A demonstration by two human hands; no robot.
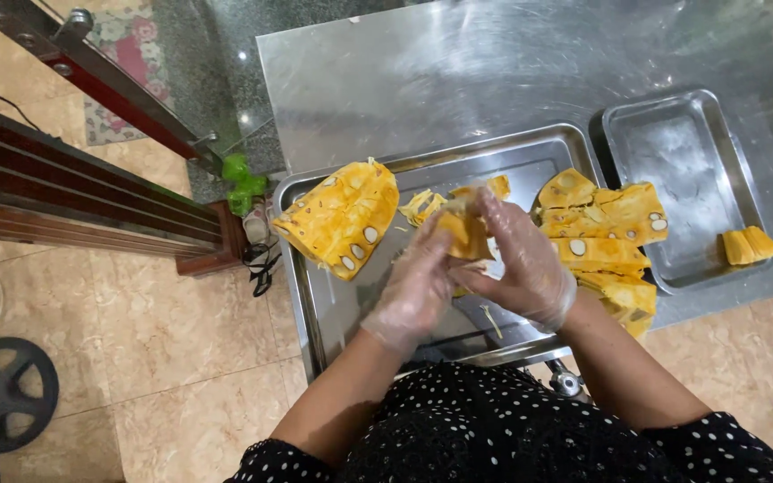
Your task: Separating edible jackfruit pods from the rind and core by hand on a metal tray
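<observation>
Both my hands wear thin clear plastic gloves and meet over a large steel tray [315,295]. My left hand [413,291] and my right hand [522,264] together grip one yellow jackfruit piece [464,231] held above the tray's middle. A big cut jackfruit chunk [342,217] with white seeds lies at the tray's left end. Several more cut jackfruit slabs [606,234] are stacked at the tray's right end. Loose yellow strands [422,206] lie just behind my hands.
A smaller steel tray [673,152] stands to the right with a few yellow fruit bulbs [749,245] in its near corner. Both trays sit on a steel table [422,80]. Tiled floor, a wooden frame and a green object [243,183] lie to the left.
</observation>
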